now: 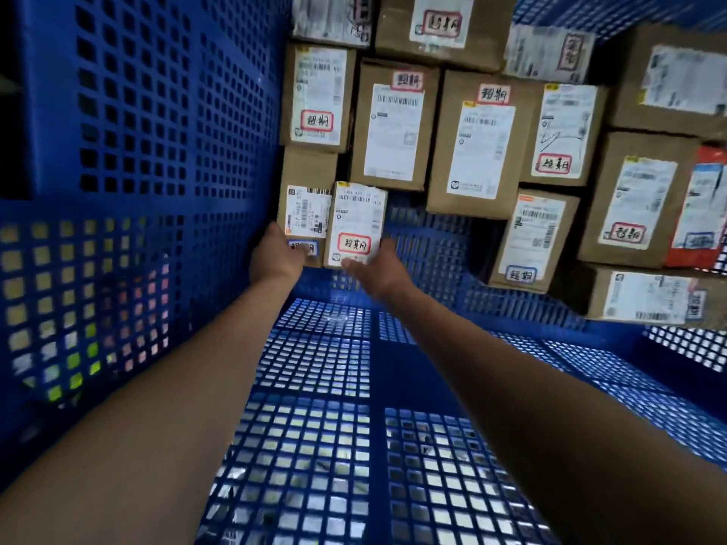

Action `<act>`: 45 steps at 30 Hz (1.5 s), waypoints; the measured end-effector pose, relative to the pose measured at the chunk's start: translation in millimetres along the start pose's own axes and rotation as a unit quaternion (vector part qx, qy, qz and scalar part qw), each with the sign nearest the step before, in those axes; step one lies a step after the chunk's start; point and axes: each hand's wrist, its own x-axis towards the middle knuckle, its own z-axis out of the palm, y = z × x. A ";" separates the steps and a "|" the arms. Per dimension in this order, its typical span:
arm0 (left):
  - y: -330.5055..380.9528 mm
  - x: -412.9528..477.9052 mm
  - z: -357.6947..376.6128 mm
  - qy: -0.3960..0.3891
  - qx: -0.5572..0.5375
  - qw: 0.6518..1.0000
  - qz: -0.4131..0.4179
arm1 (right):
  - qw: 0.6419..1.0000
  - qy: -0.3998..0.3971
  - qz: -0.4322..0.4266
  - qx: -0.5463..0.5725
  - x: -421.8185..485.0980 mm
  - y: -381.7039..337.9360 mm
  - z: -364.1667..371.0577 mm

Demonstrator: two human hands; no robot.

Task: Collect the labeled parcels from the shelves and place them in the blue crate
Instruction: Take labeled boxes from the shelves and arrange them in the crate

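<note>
Head view looks down into the crate (157, 112), with both arms stretched to its far end. The left hand (275, 257) grips the lower left corner of a brown box (307, 171), thumb on its side and fingers across its blue-stamped label. The right hand (379, 275) meets the bottom edge of the white-labelled box (356, 218) just beside it; whether it grips cannot be told. More parcels (472, 151) are stacked behind and to the right.

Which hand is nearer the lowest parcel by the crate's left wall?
Left. The left hand rests on that parcel, over its lower label; the right hand touches the neighbouring parcel.
</note>
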 end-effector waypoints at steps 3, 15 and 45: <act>1.8 6.3 3.1 0.025 0.039 0.999 0.008 | 0.999 0.015 -0.012 -0.036 3.6 5.3 1.7; 7.8 -34.9 -38.6 0.059 0.021 0.994 0.093 | 0.948 -0.056 -0.013 -0.314 -59.2 20.2 -37.4; -42.9 -26.8 -14.4 -0.084 -0.050 0.994 0.045 | 0.935 -0.052 -0.104 -0.336 -19.9 4.9 -12.2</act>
